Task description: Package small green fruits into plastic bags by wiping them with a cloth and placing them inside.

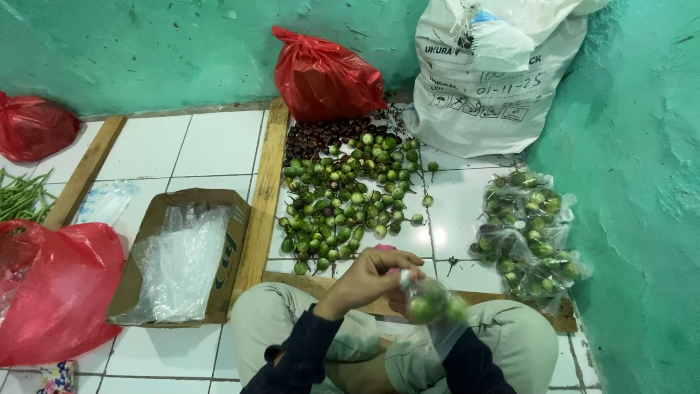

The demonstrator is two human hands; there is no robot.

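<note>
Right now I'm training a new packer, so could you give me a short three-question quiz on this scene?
1. True or false: the loose pile of small round green eggplants lies on the white tiled floor.
2. What do both hands, left hand and right hand, hold at the knees?
A. a red plastic bag
B. a small clear plastic bag of green eggplants
C. a bundle of green beans
3. What fills the brown cardboard box?

Key
1. True
2. B
3. Clear plastic bags
</note>
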